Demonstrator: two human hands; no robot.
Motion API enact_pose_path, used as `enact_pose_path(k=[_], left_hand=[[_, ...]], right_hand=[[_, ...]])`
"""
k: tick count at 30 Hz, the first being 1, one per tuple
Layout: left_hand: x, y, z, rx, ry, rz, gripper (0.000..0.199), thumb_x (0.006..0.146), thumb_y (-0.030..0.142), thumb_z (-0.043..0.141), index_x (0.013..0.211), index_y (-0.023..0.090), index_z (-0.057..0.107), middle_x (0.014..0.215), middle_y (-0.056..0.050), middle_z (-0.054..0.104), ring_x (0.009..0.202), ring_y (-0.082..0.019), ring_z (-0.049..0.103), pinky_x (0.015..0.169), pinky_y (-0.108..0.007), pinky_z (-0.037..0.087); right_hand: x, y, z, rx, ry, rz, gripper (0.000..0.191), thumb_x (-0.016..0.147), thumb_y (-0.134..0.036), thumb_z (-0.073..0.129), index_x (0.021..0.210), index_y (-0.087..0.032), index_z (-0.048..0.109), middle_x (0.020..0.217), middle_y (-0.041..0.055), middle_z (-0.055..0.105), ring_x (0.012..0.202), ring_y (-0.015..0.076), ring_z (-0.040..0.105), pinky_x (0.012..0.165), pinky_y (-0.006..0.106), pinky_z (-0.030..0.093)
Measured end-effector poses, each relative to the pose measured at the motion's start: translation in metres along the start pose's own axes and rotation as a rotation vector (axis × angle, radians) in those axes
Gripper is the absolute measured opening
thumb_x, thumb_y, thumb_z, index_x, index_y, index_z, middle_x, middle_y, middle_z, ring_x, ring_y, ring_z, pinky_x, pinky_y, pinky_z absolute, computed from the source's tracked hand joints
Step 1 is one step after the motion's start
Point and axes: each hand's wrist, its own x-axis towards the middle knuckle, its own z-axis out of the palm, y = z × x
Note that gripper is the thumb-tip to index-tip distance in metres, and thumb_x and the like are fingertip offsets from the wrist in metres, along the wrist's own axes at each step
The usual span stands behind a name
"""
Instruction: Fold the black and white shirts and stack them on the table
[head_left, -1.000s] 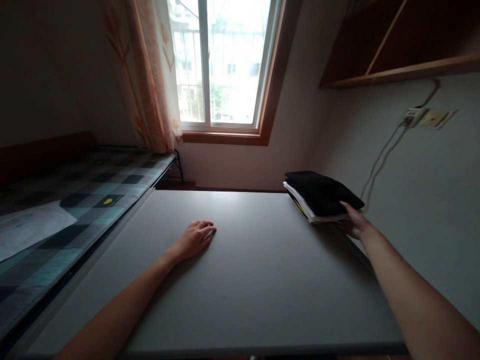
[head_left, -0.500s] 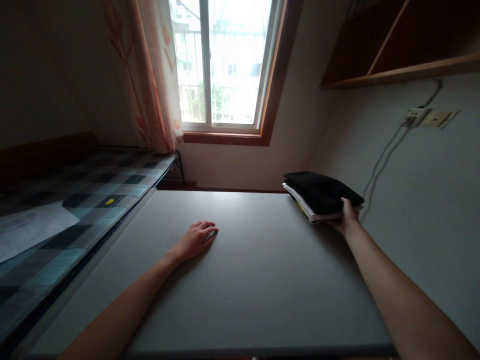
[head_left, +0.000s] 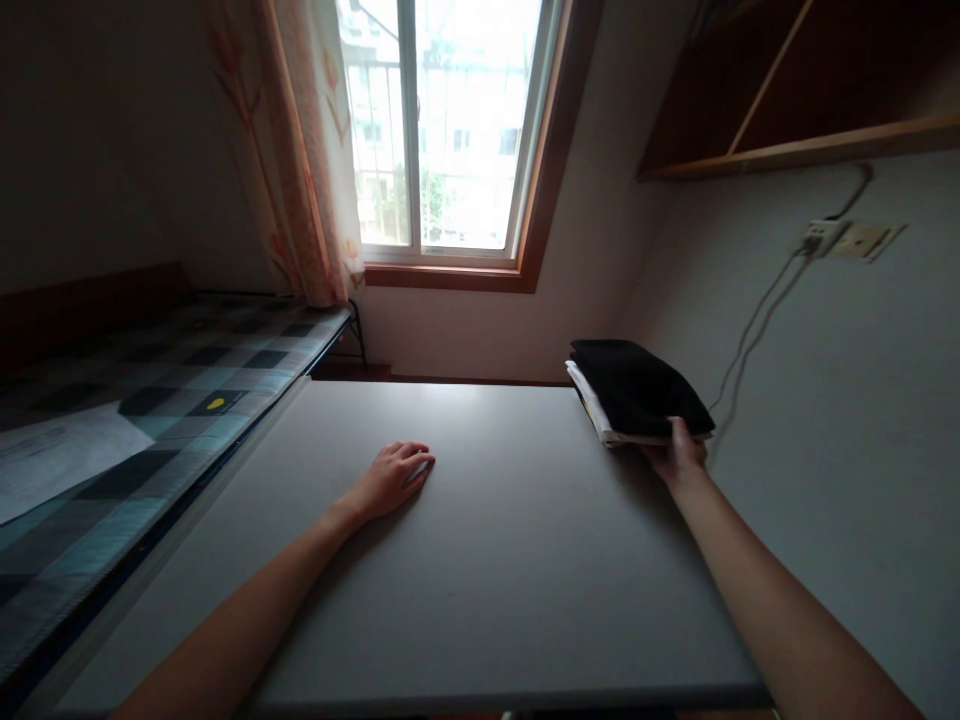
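My left hand (head_left: 394,478) rests on the pale tabletop (head_left: 465,570), its fingers loosely bent and slightly apart, with nothing visible in them. At the far right of the table, my right hand (head_left: 679,458) grips the near corner of a stack, thumb on top and fingers underneath. The upper layer is a flat black item (head_left: 637,385) that looks like fabric. Below it, the edges of white papers (head_left: 590,402) show, with a bit of yellow among them. The stack's near end looks lifted off the table, and its underside is hidden.
A bed with a checked cover (head_left: 262,355) runs along the table's left side, a white sheet of paper (head_left: 67,455) lying on it. To the right, a cord (head_left: 739,360) hangs from a wall socket (head_left: 832,238) below a wooden shelf (head_left: 810,145). A curtained window (head_left: 465,150) is ahead.
My right hand has shifted slightly left with the near end of the stack, and the black top has turned a little and tilts more towards me. My left hand has stayed put.
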Motion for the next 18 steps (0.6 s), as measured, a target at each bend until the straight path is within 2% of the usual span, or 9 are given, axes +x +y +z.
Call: enact_pose_path(k=[5,9,13,18], left_hand=[[0.0,0.0,0.0,-0.002,-0.014,-0.008,0.031,0.095,0.032,0.045,0.119,0.027,0.064,0.124,-0.005,0.063,0.112,-0.022,0.057,0.1,-0.042,0.045],[0.0,0.001,-0.001,-0.012,-0.011,-0.015,0.031,0.096,0.033,0.044,0.118,0.026,0.064,0.124,-0.006,0.063,0.112,-0.023,0.057,0.1,-0.042,0.046],[0.0,0.001,-0.001,-0.015,-0.011,-0.015,0.032,0.096,0.033,0.043,0.119,0.027,0.064,0.124,-0.006,0.063,0.113,-0.023,0.057,0.1,-0.042,0.045],[-0.001,0.001,0.0,-0.012,-0.016,-0.018,0.033,0.096,0.034,0.043,0.12,0.026,0.064,0.125,-0.006,0.063,0.113,-0.023,0.057,0.1,-0.042,0.045]], right_hand=[[-0.009,-0.001,-0.013,0.053,-0.041,0.039,0.023,0.069,-0.019,0.065,0.092,-0.022,0.061,0.108,0.0037,0.065,0.091,0.0197,0.065,0.06,0.03,0.061],[-0.022,0.011,-0.019,0.058,-0.095,0.103,0.018,0.071,-0.022,0.066,0.089,-0.021,0.062,0.1,0.0041,0.065,0.089,0.02,0.065,0.062,0.031,0.061],[-0.03,0.025,-0.015,0.134,-0.09,0.048,0.027,0.068,-0.02,0.069,0.093,-0.022,0.061,0.105,0.0032,0.066,0.098,0.022,0.065,0.071,0.034,0.062],[-0.02,0.034,0.0,0.149,-0.094,0.012,0.039,0.068,-0.023,0.071,0.104,-0.021,0.057,0.118,0.0077,0.063,0.109,0.0247,0.062,0.08,0.039,0.06]])
